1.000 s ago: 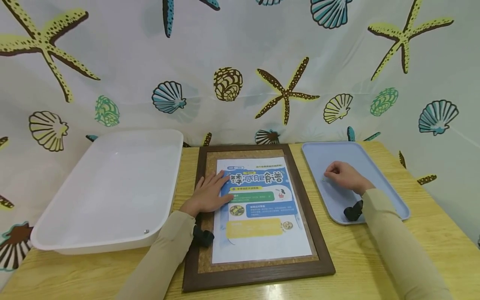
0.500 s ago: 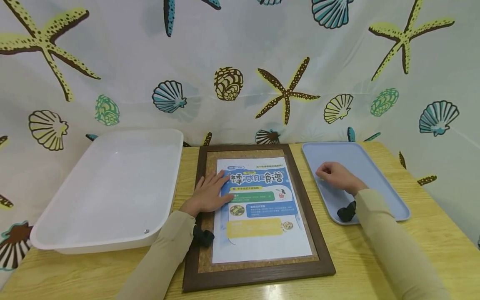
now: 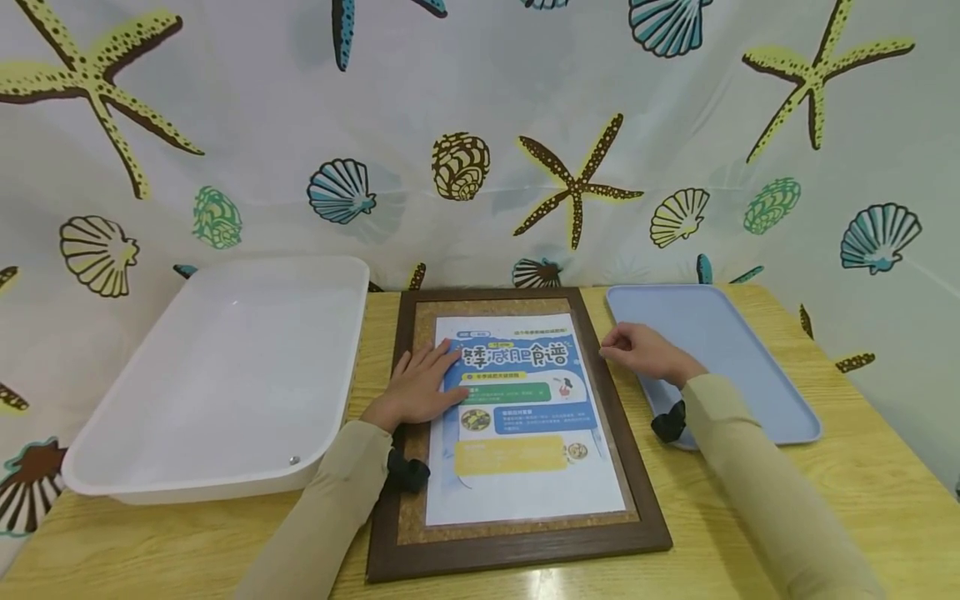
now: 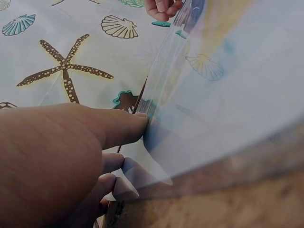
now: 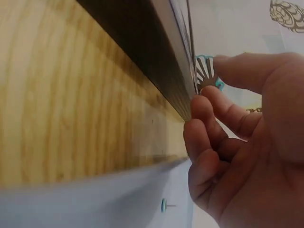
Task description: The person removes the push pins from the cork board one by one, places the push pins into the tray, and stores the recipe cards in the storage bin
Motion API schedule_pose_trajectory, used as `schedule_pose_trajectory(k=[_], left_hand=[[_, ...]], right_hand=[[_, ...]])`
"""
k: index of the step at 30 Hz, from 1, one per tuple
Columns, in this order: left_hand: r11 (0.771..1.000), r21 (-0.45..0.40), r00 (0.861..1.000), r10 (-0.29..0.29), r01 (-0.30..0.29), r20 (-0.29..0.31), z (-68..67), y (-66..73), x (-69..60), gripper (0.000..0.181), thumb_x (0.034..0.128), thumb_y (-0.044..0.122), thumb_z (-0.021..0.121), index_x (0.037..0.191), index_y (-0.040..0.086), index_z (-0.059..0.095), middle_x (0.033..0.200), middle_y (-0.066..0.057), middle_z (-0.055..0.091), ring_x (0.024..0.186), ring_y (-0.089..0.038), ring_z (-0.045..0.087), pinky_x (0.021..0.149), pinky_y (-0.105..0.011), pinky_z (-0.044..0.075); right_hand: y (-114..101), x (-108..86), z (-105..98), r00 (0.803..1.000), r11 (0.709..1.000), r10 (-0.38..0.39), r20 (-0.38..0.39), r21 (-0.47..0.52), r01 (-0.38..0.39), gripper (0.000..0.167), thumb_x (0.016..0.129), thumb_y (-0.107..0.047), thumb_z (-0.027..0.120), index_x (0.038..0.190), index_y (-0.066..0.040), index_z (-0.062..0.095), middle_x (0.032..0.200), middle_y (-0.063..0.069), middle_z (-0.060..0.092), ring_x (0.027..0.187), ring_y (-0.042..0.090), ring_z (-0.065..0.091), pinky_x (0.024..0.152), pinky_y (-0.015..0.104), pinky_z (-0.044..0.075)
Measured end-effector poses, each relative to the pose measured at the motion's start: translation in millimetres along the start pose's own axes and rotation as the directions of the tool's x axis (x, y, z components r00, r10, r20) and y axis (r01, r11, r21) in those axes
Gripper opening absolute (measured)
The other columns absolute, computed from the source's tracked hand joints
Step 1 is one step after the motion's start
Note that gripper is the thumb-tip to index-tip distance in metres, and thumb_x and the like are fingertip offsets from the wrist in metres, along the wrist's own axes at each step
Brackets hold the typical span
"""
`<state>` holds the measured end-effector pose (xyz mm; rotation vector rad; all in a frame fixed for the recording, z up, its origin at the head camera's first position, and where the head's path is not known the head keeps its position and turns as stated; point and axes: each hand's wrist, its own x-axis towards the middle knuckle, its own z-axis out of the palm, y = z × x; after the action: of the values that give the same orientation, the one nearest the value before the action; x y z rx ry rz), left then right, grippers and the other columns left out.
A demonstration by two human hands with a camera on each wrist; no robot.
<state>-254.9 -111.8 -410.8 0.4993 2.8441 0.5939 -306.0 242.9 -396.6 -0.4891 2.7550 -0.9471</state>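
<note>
A wood-framed cork board (image 3: 517, 550) lies on the table with a printed poster (image 3: 525, 492) on it, its glossy clear cover visible in the left wrist view. My left hand (image 3: 416, 387) rests flat with spread fingers on the poster's upper left. Beside the board's right edge, near the blue tray, my right hand (image 3: 645, 354) has thumb and forefinger drawn together. They seem to pinch a tiny thing, too small and hidden to name. On the tray, a green-headed pushpin (image 5: 164, 205) lies below that hand in the right wrist view.
A large white basin (image 3: 225, 375) stands left of the board with a small silvery round piece (image 3: 294, 460) near its front. The blue tray (image 3: 757, 383) lies at right. A shell-and-starfish curtain (image 3: 420, 100) hangs behind the wooden table (image 3: 840, 492).
My right hand has moved left from over the blue tray to the board's right edge, fingers still curled together. A yellowish speck showed by its fingertips earlier. The left hand stays put.
</note>
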Motion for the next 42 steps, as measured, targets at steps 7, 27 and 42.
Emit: schedule_pose_trajectory(k=[7,27,42], left_hand=[[1.0,-0.007,1.0,0.004,-0.004,0.007,0.4,-0.2,0.6,0.069,0.0945,0.04,0.052,0.151,0.007,0.03,0.161,-0.015,0.015,0.148,-0.039,0.009,0.117,-0.059,0.001],[0.818,-0.541,0.946,-0.303,0.195,-0.118,-6.7,-2.1,-7.3,0.062,0.0922,0.011,0.062,0.144,-0.002,0.031,0.142,-0.023,0.041,0.124,-0.035,0.047,0.106,-0.047,0.042],[0.621,-0.717,0.895,-0.445,0.317,0.01,-19.4,1.5,-4.8,0.063,0.092,0.021,0.064,0.144,-0.002,0.036,0.136,-0.02,0.05,0.118,-0.029,0.05,0.106,-0.044,0.041]], right_hand=[[-7.6,4.4,8.1,0.999,0.998,-0.004,0.053,-0.066,0.007,0.041,0.092,-0.025,0.065,0.12,0.001,0.052,0.091,0.013,0.059,0.08,0.022,0.056,0.075,0.036,0.046],[-15.3,7.8,15.0,0.989,0.985,-0.119,0.086,-0.116,0.129,0.061,0.091,-0.025,0.067,0.142,-0.002,0.044,0.077,0.008,0.05,0.067,0.018,0.043,0.066,0.031,0.036],[-6.0,8.5,18.2,0.993,0.989,-0.09,0.074,-0.109,0.098,0.062,0.091,-0.025,0.066,0.144,-0.002,0.042,0.079,0.009,0.052,0.07,0.018,0.046,0.065,0.029,0.037]])
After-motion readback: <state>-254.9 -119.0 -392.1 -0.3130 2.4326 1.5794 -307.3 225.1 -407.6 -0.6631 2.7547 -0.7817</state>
